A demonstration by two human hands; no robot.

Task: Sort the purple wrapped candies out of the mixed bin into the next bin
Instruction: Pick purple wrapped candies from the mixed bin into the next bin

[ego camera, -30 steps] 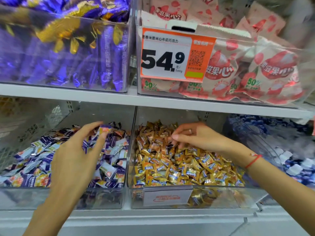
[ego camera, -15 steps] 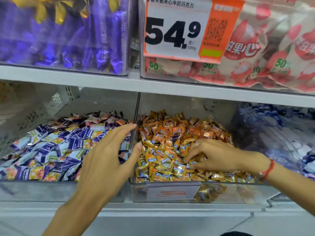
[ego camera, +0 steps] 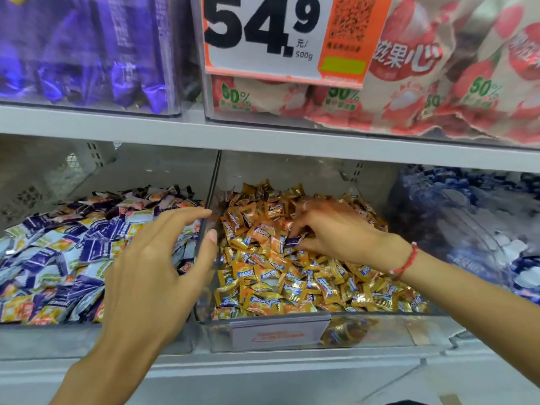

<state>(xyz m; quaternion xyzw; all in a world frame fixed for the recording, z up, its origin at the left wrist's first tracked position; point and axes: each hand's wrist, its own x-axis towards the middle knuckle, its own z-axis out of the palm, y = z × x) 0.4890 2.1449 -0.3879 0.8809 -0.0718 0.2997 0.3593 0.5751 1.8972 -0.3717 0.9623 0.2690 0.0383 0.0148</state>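
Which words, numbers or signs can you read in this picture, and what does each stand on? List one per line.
"54.9": price tag
"元/500g": same price tag
"50%": pink snack bags in the upper bin
QR code on the tag's orange part: not scannable here
Candy wrappers and the red print on the lower bin label: too blurred to read

The price tag (ego camera: pixel 287 36) is cut off at twelve o'clock. Right hand (ego camera: pixel 336 229) fingertips blur among gold candies (ego camera: pixel 292 276); whether they pinch one is unclear.

The right hand (ego camera: pixel 336 229) digs in the bin of orange candies (ego camera: pixel 292 273) and pinches a purple candy (ego camera: pixel 293 240). At nine o'clock, the left hand (ego camera: pixel 157 264) hangs flat over the purple candies bin (ego camera: pixel 58 258).
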